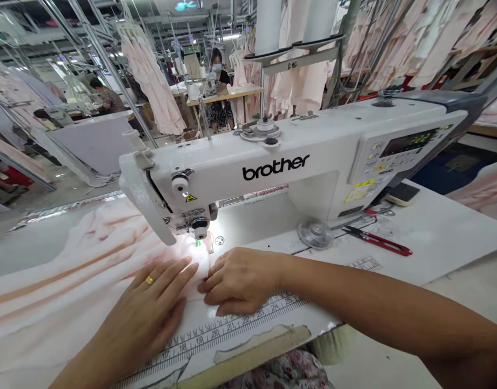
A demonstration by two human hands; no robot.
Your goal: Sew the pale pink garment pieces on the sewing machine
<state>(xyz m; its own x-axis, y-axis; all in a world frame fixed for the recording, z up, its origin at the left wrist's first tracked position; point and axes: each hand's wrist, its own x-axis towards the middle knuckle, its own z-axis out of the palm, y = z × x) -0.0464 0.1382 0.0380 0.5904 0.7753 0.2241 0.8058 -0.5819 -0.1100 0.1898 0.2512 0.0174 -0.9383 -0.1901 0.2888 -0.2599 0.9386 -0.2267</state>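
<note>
Pale pink fabric [111,243] spreads over the left of the table and runs under the needle area of a white sewing machine [224,173]. My left hand [159,292], with a gold ring, lies flat on this fabric, fingers stretched toward the lit needle area. Just right of it, my right hand [240,281] has its fingers bent and pressed together at the fabric's edge; the fingertips seem to pinch it. A green spot shows beneath the presser foot, whose details are lost in glare.
Red-handled thread snips [380,240] and a clear round bobbin case [315,234] lie right of my hands. A ruler strip [232,327] runs along the table's front. Thread cones [268,27] stand above the machine. Behind are hanging pink garments [151,81] and a masked person [220,81].
</note>
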